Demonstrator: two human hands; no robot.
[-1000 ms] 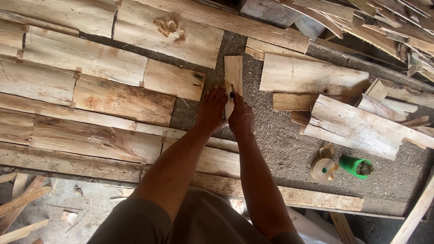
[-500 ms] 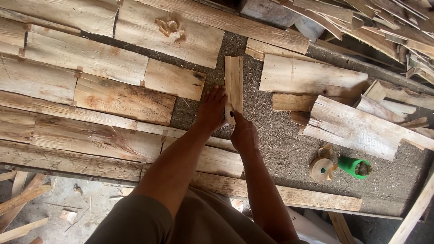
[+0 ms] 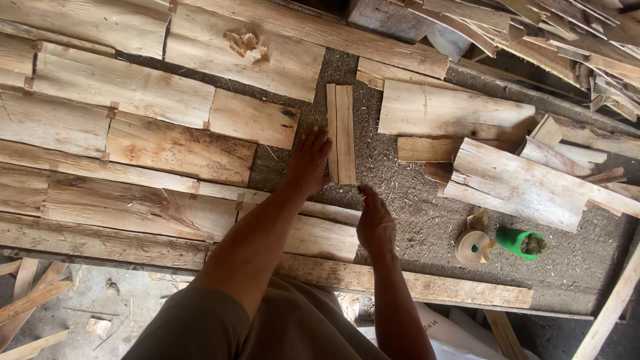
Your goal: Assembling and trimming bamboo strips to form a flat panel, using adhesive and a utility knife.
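A person's two bare hands work over a gritty grey table (image 3: 413, 220) strewn with thin wood veneer sheets. The left hand (image 3: 309, 162) lies flat, fingers spread and extended, touching the left edge of a narrow upright veneer strip (image 3: 341, 133) near the table's middle. The right hand (image 3: 375, 223) sits just below the strip's lower end, fingers loosely curled and holding nothing. A tape roll (image 3: 472, 247) and a green bottle (image 3: 520, 243) lie well to the right
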